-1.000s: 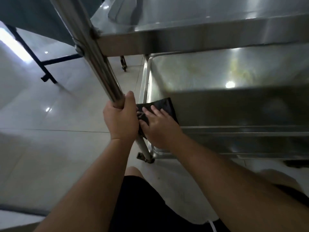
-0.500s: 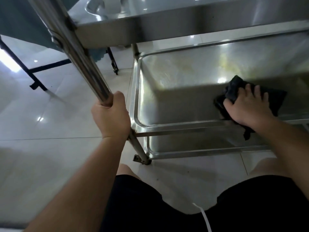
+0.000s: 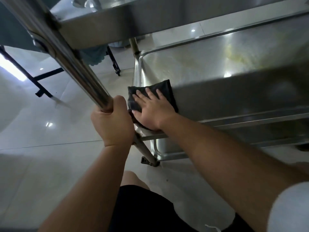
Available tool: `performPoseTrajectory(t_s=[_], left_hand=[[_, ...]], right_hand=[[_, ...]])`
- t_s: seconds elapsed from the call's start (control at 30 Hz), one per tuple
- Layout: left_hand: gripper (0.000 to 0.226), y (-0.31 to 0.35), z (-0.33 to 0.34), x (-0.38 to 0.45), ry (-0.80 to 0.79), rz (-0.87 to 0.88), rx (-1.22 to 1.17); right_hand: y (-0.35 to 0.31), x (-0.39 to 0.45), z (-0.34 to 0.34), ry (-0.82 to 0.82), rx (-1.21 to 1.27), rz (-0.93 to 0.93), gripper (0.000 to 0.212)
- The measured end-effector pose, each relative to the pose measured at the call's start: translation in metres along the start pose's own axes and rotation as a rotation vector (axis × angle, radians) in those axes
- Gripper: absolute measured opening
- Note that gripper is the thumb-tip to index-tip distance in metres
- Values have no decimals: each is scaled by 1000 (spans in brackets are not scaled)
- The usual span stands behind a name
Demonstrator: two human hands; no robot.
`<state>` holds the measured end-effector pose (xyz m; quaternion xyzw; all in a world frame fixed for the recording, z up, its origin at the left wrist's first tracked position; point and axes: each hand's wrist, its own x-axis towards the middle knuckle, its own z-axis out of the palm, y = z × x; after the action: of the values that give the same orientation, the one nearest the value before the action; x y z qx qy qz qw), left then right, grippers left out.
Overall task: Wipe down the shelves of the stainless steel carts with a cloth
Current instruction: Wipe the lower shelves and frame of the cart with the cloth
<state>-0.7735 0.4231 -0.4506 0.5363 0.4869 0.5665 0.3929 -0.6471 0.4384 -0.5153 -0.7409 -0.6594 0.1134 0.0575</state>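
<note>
Dark cloth [image 3: 164,91]: pressed flat on shelf [image 3: 209,67] near-left corner by right hand [image 3: 153,113], fingers straight. Cart post [image 3: 66,52]: gripped by left hand [image 3: 112,124]. No writing legible.

I count two hands of mine: my left hand [image 3: 111,122] and my right hand [image 3: 151,111]. There is one cloth [image 3: 164,91], dark and folded. There is one stainless steel cart [image 3: 217,47], and I can see three shelves on it: the top shelf [image 3: 133,15], the middle shelf [image 3: 209,64] and a bottom shelf [image 3: 250,131] showing below. Of its upright posts I count two: one near post [image 3: 66,52] and one far post [image 3: 134,46]. One small bracket [image 3: 144,160] sits at the foot of the near post. Beyond the cart I count one black frame [image 3: 38,81] on the floor, and two of my knees [image 3: 133,179].
</note>
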Motion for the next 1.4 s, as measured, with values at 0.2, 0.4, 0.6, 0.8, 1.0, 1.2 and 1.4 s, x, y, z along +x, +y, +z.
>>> performPoseTrajectory(t_s=[0.2,0.4,0.6,0.8,1.0,1.2,1.4], left_hand=[[43,4,1,-3,-39,4,-28],[43,2,1,-1,-1,17,5],[46,-1,-1,-4,9,36,-16],[47,0,0,-5,-5,58,-50],[28,-2,-2,-7,22,34,-28],[38,-2,0,-10,21,15,-59],[41,-3,0,-8,4,43,-92]], right_hand=[[143,-30,-27,145,-3,398,75],[241,-67,-45,166,38,965,83],[133,7,-29,137,59,754,80],[10,67,-5,53,51,238,72],[7,-6,2,-88,46,-139,72],[28,-75,4,-117,78,-268,72],[37,28,-7,12,19,56,69]])
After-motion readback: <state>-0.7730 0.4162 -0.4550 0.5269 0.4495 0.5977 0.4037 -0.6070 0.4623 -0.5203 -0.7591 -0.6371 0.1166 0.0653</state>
